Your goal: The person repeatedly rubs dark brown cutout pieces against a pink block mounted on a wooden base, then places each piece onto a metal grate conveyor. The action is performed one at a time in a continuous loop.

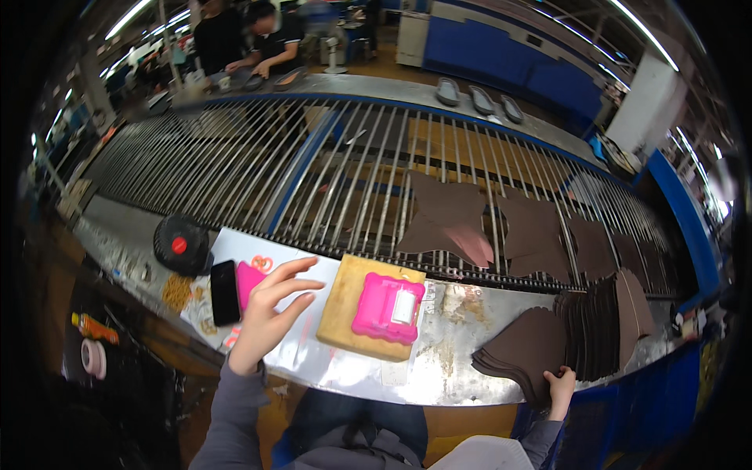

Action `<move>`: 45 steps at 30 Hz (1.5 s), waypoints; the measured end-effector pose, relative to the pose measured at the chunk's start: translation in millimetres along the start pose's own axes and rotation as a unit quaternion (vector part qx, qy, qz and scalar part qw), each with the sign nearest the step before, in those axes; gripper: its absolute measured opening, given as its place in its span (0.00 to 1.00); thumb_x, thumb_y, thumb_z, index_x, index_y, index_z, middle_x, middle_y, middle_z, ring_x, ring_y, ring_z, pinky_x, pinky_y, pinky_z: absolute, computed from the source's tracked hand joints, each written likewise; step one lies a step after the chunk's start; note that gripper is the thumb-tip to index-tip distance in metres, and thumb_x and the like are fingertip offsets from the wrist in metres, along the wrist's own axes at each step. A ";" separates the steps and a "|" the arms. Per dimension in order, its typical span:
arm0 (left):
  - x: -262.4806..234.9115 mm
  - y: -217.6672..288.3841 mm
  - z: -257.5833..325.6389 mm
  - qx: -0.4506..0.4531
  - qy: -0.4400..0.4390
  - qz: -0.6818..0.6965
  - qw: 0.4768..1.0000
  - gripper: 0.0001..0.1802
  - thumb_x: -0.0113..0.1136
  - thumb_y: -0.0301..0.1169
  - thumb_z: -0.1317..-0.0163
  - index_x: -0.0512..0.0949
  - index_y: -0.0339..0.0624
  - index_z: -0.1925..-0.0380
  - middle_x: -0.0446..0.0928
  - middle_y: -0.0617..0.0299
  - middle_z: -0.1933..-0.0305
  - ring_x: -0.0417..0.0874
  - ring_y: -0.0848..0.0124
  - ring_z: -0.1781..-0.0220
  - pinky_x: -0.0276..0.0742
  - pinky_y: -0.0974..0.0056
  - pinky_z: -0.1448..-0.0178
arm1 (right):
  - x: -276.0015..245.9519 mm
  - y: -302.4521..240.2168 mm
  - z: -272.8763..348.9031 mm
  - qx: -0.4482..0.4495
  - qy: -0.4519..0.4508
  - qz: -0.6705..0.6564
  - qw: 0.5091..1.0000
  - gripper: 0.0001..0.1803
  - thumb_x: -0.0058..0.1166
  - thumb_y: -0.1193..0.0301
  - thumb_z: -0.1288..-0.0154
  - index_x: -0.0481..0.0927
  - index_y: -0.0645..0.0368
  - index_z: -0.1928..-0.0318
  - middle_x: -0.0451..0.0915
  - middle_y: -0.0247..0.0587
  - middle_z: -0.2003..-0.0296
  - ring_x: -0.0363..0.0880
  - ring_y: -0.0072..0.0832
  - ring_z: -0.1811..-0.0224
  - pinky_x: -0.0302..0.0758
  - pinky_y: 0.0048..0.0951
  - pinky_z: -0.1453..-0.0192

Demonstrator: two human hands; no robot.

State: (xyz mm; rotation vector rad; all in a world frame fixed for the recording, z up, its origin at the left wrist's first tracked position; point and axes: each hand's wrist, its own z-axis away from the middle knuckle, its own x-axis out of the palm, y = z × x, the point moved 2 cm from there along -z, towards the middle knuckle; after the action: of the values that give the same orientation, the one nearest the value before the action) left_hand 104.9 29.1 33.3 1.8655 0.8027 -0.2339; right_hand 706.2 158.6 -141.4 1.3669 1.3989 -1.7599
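Note:
My left hand (pixel 270 313) is raised above the white sheet, left of a wooden block (pixel 333 325); its fingers are spread and hold nothing. On that block lies a bright pink scalloped plate (pixel 372 309) with a small white rectangular piece (pixel 403 306) on it. At the bench's right, my right hand (pixel 559 392) grips the near edge of a fanned pile of dark brown cut pieces (pixel 521 345); how many it pinches is hidden. Right beside that pile stands a thick row of similar brown pieces (pixel 599 333), leaning on edge.
Beyond the metal bench (pixel 446 368) runs a roller conveyor (pixel 368 172) carrying several flat brown pieces (pixel 450 207). A black phone (pixel 225 294), a pink item (pixel 249 280), a black round container (pixel 180 243) and rubber bands (pixel 178 291) lie left. Co-workers stand across the conveyor.

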 end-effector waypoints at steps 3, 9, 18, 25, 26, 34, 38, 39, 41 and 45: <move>10.1 19.6 2.2 0.030 -0.011 0.007 0.999 0.12 0.61 0.21 0.41 0.84 0.38 0.57 0.76 0.51 0.40 0.76 0.56 0.36 0.72 0.59 0.36 | -5.5 -14.2 1.2 0.042 -0.014 0.021 0.999 0.30 0.75 0.68 0.57 0.77 0.66 0.53 0.78 0.54 0.53 0.79 0.48 0.49 0.74 0.41 0.43; 15.3 33.5 20.6 0.018 -0.018 0.052 0.998 0.12 0.61 0.21 0.41 0.85 0.40 0.57 0.76 0.52 0.39 0.77 0.58 0.37 0.72 0.60 0.37 | -16.0 -56.5 15.6 0.083 0.023 0.126 0.988 0.27 0.72 0.67 0.50 0.77 0.63 0.50 0.81 0.56 0.53 0.81 0.52 0.50 0.78 0.45 0.47; 5.8 22.1 16.1 0.037 -0.074 0.062 0.995 0.10 0.61 0.23 0.39 0.85 0.41 0.58 0.75 0.54 0.38 0.76 0.59 0.36 0.73 0.61 0.37 | -93.9 -105.8 56.2 -0.196 0.103 -0.149 0.964 0.21 0.53 0.78 0.32 0.73 0.72 0.41 0.79 0.60 0.45 0.78 0.43 0.43 0.69 0.35 0.37; 29.3 33.2 -42.4 0.156 -0.129 0.153 0.967 0.15 0.71 0.31 0.46 0.87 0.54 0.56 0.46 0.50 0.21 0.46 0.53 0.19 0.53 0.46 0.24 | -155.7 -271.0 109.8 -0.380 -0.017 -0.454 0.806 0.18 0.51 0.80 0.29 0.74 0.72 0.41 0.81 0.42 0.51 0.76 0.21 0.50 0.71 0.22 0.43; 29.0 34.6 -51.4 0.174 -0.115 0.187 0.960 0.14 0.71 0.30 0.45 0.87 0.50 0.57 0.54 0.48 0.24 0.54 0.54 0.22 0.55 0.51 0.25 | -153.7 -287.3 111.3 -0.408 -0.039 -0.466 0.785 0.19 0.51 0.83 0.31 0.74 0.72 0.40 0.81 0.43 0.51 0.77 0.21 0.51 0.72 0.20 0.44; -35.8 -6.8 -39.2 0.038 -0.084 0.021 0.996 0.15 0.62 0.22 0.41 0.84 0.41 0.53 0.85 0.57 0.52 0.84 0.67 0.50 0.77 0.65 0.45 | -91.5 -398.4 113.7 -0.643 -0.149 -0.274 0.700 0.24 0.53 0.85 0.38 0.77 0.60 0.41 0.76 0.42 0.52 0.76 0.30 0.52 0.73 0.27 0.46; -42.4 -46.2 -17.6 0.011 -0.064 -0.046 0.997 0.17 0.63 0.22 0.42 0.84 0.44 0.51 0.84 0.59 0.56 0.83 0.66 0.55 0.77 0.65 0.49 | -33.7 -407.9 110.6 -0.615 -0.255 -0.293 0.686 0.27 0.55 0.85 0.42 0.79 0.55 0.41 0.73 0.39 0.68 0.69 0.25 0.69 0.70 0.27 0.64; -43.5 -49.7 -14.5 0.017 -0.058 -0.049 0.997 0.17 0.63 0.22 0.42 0.84 0.44 0.52 0.84 0.58 0.57 0.83 0.67 0.56 0.77 0.65 0.50 | -26.1 -409.8 113.0 -0.617 -0.252 -0.293 0.685 0.27 0.56 0.86 0.42 0.79 0.55 0.41 0.73 0.39 0.68 0.69 0.25 0.69 0.70 0.27 0.64; -45.0 -54.4 -10.1 0.030 -0.043 -0.057 0.997 0.17 0.63 0.21 0.43 0.84 0.44 0.52 0.84 0.58 0.58 0.83 0.67 0.57 0.77 0.66 0.52 | -16.1 -412.6 116.6 -0.623 -0.246 -0.292 0.682 0.28 0.56 0.86 0.43 0.79 0.55 0.41 0.73 0.38 0.68 0.70 0.26 0.69 0.70 0.27 0.64; -45.9 -62.1 -4.8 0.050 -0.026 -0.051 0.997 0.16 0.64 0.20 0.43 0.84 0.43 0.54 0.84 0.57 0.59 0.83 0.67 0.59 0.77 0.66 0.53 | -5.8 -412.3 120.5 -0.646 -0.224 -0.293 0.668 0.27 0.56 0.85 0.43 0.78 0.54 0.41 0.73 0.41 0.68 0.72 0.32 0.68 0.72 0.31 0.62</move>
State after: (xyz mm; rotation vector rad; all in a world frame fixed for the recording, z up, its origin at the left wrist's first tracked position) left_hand 30.5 28.3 12.1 1.9048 0.8661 -0.3915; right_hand 313.2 188.2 29.6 -0.3081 2.1390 -0.7191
